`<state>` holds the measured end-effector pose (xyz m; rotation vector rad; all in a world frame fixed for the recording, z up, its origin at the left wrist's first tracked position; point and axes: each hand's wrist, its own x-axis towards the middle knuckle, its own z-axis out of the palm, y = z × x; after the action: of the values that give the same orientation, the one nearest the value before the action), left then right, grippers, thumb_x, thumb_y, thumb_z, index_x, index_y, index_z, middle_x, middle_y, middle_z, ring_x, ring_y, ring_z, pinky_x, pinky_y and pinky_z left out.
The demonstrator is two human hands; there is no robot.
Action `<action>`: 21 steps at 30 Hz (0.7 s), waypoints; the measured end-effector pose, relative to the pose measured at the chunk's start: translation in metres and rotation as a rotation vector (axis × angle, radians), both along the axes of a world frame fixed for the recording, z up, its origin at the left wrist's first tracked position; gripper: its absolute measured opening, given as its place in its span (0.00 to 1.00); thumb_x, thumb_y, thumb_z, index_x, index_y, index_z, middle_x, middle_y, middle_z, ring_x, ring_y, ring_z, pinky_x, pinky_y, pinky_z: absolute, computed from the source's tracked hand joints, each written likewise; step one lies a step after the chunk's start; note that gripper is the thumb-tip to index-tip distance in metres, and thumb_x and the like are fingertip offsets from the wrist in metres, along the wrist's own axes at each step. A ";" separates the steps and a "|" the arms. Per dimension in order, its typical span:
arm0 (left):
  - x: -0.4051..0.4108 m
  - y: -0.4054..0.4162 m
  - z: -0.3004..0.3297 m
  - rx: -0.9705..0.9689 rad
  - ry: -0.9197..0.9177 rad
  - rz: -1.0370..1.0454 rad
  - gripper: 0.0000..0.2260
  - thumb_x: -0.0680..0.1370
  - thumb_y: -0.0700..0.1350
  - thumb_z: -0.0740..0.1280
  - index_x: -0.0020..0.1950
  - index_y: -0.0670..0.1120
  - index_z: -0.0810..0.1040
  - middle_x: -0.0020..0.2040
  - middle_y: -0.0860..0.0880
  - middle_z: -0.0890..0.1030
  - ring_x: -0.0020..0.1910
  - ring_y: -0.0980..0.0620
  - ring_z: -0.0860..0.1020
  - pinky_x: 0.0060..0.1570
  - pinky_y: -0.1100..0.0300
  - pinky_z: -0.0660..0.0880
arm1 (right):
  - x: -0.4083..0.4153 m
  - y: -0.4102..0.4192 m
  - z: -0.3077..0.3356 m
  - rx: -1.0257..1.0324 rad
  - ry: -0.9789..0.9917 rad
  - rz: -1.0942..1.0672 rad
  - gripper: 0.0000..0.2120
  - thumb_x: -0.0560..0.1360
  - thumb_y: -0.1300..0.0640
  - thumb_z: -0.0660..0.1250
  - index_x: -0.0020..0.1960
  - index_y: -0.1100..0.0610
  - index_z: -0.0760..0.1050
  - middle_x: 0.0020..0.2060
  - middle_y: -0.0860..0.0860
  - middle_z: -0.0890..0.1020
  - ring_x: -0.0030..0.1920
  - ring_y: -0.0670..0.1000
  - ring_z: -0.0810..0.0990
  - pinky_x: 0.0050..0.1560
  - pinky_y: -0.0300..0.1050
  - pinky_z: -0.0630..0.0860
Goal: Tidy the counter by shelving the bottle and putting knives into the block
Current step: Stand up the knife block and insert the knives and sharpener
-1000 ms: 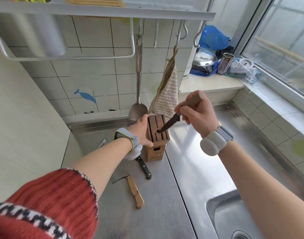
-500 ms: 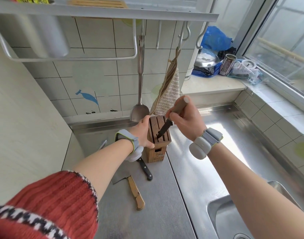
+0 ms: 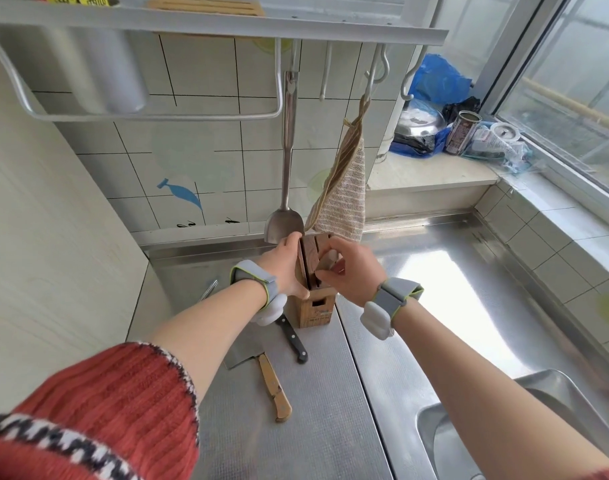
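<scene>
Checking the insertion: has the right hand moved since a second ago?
Yes. The right hand dropped toward the knife block, now resting at its top with the knife pushed in.

Bench (image 3: pixel 330 427) under the hands is brushed steel, glossy right of the right hand (image 3: pixel 351 271). Matt wooden knife block (image 3: pixel 313 308) between both hands; striped woven cloth (image 3: pixel 341 202) hangs beyond them.

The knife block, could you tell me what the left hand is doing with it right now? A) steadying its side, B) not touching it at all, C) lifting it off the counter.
A: the left hand grips the side of the knife block, which stands on the counter.
</scene>
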<state>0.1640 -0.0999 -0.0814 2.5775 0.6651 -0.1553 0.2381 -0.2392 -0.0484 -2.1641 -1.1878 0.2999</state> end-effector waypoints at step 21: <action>-0.031 0.016 -0.033 0.037 0.257 -0.058 0.42 0.62 0.50 0.78 0.71 0.42 0.63 0.59 0.43 0.79 0.55 0.42 0.79 0.50 0.51 0.78 | 0.030 -0.004 -0.024 -0.452 -0.107 0.070 0.59 0.57 0.54 0.81 0.77 0.53 0.46 0.77 0.48 0.50 0.67 0.56 0.71 0.59 0.52 0.75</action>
<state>0.1334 -0.0840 -0.1148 2.6382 0.6887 -0.5038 0.2678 -0.2428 -0.0721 -2.5529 -1.3594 0.5312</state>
